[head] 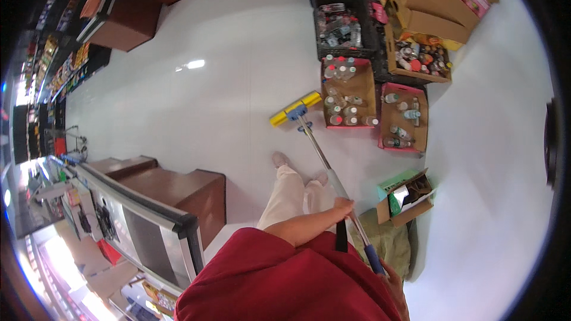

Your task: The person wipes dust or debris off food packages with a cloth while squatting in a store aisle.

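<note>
My left hand [343, 207] is wrapped around the metal pole of a sponge mop [317, 142], about midway along it. Lower in the picture, close to my body, my right hand [392, 281] is at the blue grip [374, 258] on the pole's end; my red top partly hides that hand. The pole slants away from me to a yellow sponge head [281, 117] with a blue bracket, which lies on the pale tiled floor [214, 111]. The head's right end is close beside a cardboard tray [357, 87] of plastic bottles.
Black crates [339, 49] of bottles and stacked cardboard boxes [437, 13] stand along the right wall. Nearer are a second tray [403, 138], a green carton [403, 191] and an olive sack [383, 232]. A brown counter [205, 196] stands to my left, with stocked shelves [71, 71] beyond.
</note>
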A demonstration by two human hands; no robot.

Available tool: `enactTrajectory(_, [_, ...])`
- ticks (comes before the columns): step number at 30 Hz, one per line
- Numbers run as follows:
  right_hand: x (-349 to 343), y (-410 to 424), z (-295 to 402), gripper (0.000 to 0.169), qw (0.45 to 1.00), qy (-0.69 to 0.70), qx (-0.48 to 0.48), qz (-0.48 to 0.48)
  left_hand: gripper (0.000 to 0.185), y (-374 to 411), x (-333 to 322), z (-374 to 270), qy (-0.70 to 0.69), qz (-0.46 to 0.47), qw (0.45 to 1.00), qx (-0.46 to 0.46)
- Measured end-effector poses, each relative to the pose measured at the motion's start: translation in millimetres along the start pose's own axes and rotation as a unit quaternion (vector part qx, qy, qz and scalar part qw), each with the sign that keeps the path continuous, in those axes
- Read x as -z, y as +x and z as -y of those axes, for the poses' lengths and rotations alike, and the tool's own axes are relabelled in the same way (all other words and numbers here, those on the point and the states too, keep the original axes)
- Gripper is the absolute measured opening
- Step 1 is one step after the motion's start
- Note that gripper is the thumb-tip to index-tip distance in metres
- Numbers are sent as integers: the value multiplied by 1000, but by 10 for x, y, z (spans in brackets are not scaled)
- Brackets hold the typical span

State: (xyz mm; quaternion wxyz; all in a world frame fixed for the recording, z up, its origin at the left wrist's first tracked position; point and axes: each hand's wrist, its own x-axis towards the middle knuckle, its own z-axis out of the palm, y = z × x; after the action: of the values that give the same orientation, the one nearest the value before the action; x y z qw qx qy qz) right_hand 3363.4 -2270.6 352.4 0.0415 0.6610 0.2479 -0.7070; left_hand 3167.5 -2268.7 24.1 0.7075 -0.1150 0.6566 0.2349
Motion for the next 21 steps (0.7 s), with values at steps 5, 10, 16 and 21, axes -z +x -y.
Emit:
enactTrajectory(5, [121, -122, 276, 55, 991, -133, 0, 1, 16, -198, -93, -92, -199, 70, 975, 66])
enactTrajectory(10, [-291, 194, 777, 56, 986, -165, 6, 23, 15, -187, 411, -612, -283, 61, 957, -23])
enactTrajectory(16, [-1351, 618, 1456, 55, 962, -263, 34, 60, 14, -14, 1264, -1218, -376, -30, 921, -102])
enactTrajectory(21, [-2381, 1091, 1699, 56, 945, -299, 45, 125, 17, 515, 2403, -1415, -468, -85, 866, -156])
